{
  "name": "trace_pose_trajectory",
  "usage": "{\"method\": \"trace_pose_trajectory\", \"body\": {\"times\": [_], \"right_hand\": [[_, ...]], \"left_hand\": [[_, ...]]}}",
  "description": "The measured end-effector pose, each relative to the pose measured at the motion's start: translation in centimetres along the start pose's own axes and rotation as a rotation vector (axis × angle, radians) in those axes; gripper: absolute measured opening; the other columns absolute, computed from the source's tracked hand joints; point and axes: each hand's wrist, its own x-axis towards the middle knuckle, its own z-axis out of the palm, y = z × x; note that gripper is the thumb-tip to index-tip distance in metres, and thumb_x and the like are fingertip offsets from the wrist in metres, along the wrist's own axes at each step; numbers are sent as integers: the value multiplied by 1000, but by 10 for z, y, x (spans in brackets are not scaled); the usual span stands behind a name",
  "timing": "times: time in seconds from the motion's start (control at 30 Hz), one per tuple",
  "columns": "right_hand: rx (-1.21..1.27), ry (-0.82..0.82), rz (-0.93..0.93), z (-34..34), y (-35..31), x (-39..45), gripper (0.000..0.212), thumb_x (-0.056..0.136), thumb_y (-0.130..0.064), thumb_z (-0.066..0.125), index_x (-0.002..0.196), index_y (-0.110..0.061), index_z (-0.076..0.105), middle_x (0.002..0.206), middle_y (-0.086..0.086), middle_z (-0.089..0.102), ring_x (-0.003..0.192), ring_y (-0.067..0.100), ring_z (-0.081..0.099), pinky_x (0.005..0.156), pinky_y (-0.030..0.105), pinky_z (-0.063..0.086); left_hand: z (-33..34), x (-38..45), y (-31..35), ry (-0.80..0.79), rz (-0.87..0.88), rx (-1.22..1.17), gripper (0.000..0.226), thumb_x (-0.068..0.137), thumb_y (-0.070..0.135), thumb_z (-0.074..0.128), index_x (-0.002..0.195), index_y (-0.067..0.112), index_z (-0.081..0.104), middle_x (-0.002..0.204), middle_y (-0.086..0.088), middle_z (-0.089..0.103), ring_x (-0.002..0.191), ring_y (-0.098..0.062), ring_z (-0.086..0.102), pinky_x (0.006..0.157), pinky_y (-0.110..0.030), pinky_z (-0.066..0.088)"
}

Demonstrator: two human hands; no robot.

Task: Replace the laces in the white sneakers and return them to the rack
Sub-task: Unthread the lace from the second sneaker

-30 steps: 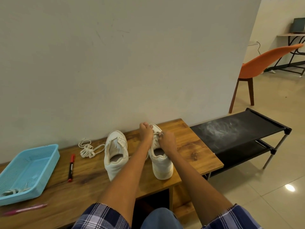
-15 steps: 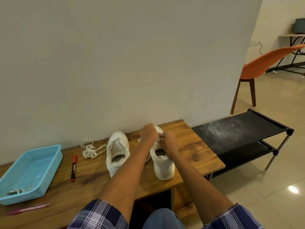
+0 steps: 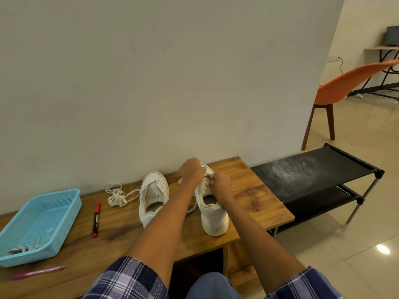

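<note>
While the right sneaker (image 3: 212,209) sits on the tabletop (image 3: 254,190) beside the rack (image 3: 313,175), I curl both hands, left hand (image 3: 191,170) and right hand (image 3: 221,185), to pinch its lace (image 3: 206,178) so I can thread the holes.

Blue-white plaid sleeves (image 3: 129,279) rolled above elbows, forearms bare, blue jeans (image 3: 212,287)

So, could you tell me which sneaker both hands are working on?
The right-hand sneaker; the left hand and right hand pinch its lace. The other sneaker stands untouched.
</note>
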Motion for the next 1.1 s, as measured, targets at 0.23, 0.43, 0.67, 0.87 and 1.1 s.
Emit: {"method": "trace_pose_trajectory", "body": {"times": [0.23,0.43,0.67,0.87,1.1], "right_hand": [[71,30,-1,-1,-2,-4,21,94,-11,46,82,-3,60,74,8,53,67,18,47,48,23,30],[48,28,-22,-1,-1,-5,20,94,-11,45,78,-7,56,63,1,43,67,18,44,45,19,23],[13,-11,-30,-1,-1,-2,33,95,-12,44,62,-11,44,58,-2,38,56,12,38,44,19,23],[22,16,-15,-1,-3,-3,18,93,-12,49,84,-2,61,67,4,47,69,18,45,48,22,27],[-11,17,-36,-3,-4,-2,20,94,-10,45,86,-2,61,73,6,50,69,18,46,44,19,23]], "left_hand": [[20,-4,-11,240,-197,-892,24,93,12,46,71,5,53,61,0,47,60,-15,42,50,-23,30],[41,-7,-7,223,-489,-1414,26,91,12,43,66,7,46,61,-8,50,52,-17,42,47,-26,33],[36,-6,1,339,-459,-1144,33,89,11,45,57,11,39,57,0,40,55,-14,35,49,-27,29],[30,-9,-36,92,-485,-710,37,95,23,46,117,-6,54,109,-15,62,95,-29,59,72,-34,42],[29,-10,-23,-70,-337,-154,65,90,56,44,132,6,48,137,-16,46,126,-32,43,100,-44,36]]}}
